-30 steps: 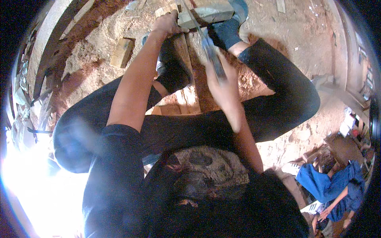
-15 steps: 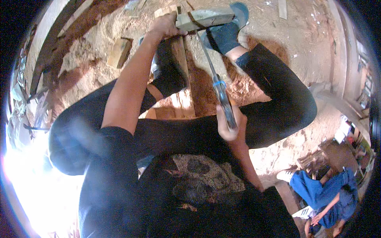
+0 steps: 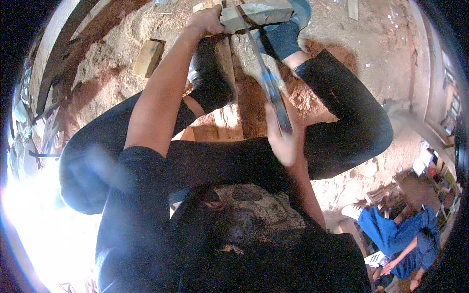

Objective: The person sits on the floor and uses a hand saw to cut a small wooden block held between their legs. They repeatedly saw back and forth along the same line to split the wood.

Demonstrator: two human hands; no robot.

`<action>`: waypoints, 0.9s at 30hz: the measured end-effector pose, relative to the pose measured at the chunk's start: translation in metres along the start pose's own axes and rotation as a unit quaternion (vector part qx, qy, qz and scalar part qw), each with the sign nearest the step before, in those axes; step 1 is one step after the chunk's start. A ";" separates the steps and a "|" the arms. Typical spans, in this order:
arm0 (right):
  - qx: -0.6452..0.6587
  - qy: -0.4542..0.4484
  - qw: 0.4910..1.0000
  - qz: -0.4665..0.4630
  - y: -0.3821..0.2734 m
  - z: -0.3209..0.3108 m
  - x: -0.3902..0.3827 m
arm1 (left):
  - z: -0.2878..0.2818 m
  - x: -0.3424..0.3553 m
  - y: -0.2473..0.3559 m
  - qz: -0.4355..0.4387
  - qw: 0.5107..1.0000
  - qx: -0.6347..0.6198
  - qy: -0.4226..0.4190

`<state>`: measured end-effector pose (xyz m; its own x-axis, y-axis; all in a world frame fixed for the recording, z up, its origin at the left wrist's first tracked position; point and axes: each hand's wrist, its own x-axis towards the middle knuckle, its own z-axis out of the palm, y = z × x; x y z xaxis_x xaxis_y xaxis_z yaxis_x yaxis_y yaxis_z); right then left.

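Note:
At the top of the view, my left hand (image 3: 205,20) presses down on the left end of a pale wooden block (image 3: 264,13). My right hand (image 3: 282,139) is wrapped round the handle of a handsaw (image 3: 260,56), which is blurred by motion. The narrow blade runs up and away from me to the block, right of my left hand. Where its teeth meet the wood is too small to make out. My right foot in a blue sock (image 3: 283,41) rests against the block's right end. Beneath the block, a longer wooden piece (image 3: 225,63) runs toward me.
A short wood offcut (image 3: 148,58) lies on the dusty ground at left. Curved dark timbers (image 3: 61,53) stand at the far left. A thin wooden strip (image 3: 352,10) lies at far right. Another person in blue clothes (image 3: 398,237) sits at lower right, near wooden pieces.
My right hand and the saw have moved forward, away from me, toward the block. My left hand stays on the block. The whole view has shifted slightly.

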<state>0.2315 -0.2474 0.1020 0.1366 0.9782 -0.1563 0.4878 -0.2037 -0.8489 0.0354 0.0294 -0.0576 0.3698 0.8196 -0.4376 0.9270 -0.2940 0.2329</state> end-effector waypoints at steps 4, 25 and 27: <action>0.084 0.051 0.995 -0.008 0.015 0.049 0.101 | -0.007 0.010 0.010 0.007 0.999 -0.032 -0.013; 0.073 0.141 0.986 -0.047 0.008 0.021 0.092 | 0.014 -0.008 0.017 -0.056 0.997 -0.048 0.022; 0.104 0.124 0.986 -0.034 -0.001 0.013 0.086 | 0.017 -0.011 0.012 -0.050 0.996 -0.063 0.029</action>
<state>0.2315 -0.1623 0.0824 0.3287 0.9444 0.0103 0.3197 -0.1010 -0.9421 0.0431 0.0082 -0.0652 0.2691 0.8693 -0.4146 0.9422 -0.1484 0.3004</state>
